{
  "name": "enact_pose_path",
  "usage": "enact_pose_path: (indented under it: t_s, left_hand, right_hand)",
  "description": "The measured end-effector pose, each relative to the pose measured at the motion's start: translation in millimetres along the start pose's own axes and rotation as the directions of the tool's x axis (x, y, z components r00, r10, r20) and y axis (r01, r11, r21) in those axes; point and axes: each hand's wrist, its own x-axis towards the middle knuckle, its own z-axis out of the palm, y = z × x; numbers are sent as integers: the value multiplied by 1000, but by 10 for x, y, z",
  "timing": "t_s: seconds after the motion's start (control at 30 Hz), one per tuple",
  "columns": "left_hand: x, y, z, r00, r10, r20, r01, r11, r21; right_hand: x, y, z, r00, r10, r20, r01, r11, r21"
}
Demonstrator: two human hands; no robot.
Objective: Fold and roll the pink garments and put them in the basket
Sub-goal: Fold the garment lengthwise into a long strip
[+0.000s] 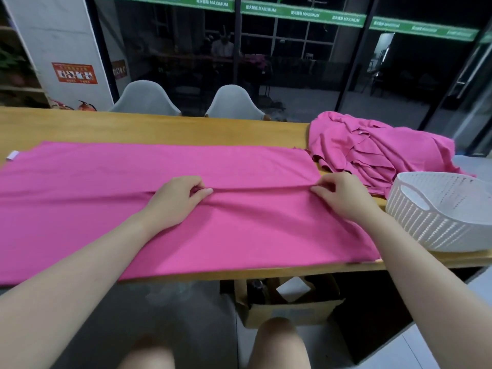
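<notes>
Both grips are closed on cloth: my left hand [177,199] pinches a raised crease in the spread pink garment [239,235] between thumb and curled fingers, and my right hand [343,194] pinches the same crease further toward the right end of the tabletop [159,129]. The crease runs lengthwise between the two hands, roughly midway between the near and far edges of the tabletop.

Position of the work: the garment lies flat along the tabletop, its near hem at the near edge and its left part running out of view. A small white label [12,155] shows at its far left corner.

Progress, as judged from the layout:
- The lengthwise fold of this garment is only being started; no completed fold or roll is visible.
- A pile of further pink garments [378,150] sits unfolded at the far right corner of the tabletop.
- The white basket [436,222] stands at the right end by the near edge, just beside the spread garment, and no garment is visible inside it.

Remaining: complete the fold, roll, deposit in the basket, then repeat for the pile.
</notes>
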Motion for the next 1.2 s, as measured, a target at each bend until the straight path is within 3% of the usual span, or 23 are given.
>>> enact_pose_path:
  t_s: [0.17, 0.37, 0.73, 0.9, 1.03, 1.2]
  left_hand:
    - [159, -147, 125, 999, -45, 28, 46, 999, -10]
    - [165, -179, 166, 1000, -25, 11, 25, 999, 30]
    - [-209, -738, -323, 969, -243, -33, 243, 932, 269]
    - [-438, -683, -389, 968, -251, -23, 246, 919, 310]
    - [-615, -701, -447, 973, -227, -31, 226, 926, 304]
    - [-612, -573, -504, 973, -229, 9, 211, 914, 347]
  right_hand:
    - [258, 143, 254, 999, 28, 38, -20, 980, -196]
    - [217, 367, 445, 993, 109, -42, -107, 994, 35]
    - [166, 359, 444, 988, 145, -44, -140, 985, 100]
    - [-28, 276, 423, 991, 120, -65, -113, 989, 97]
    - [-215, 180, 380, 982, 129, -137, -129, 992, 6]
    - [-226, 59, 304, 979, 185, -81, -197, 963, -185]
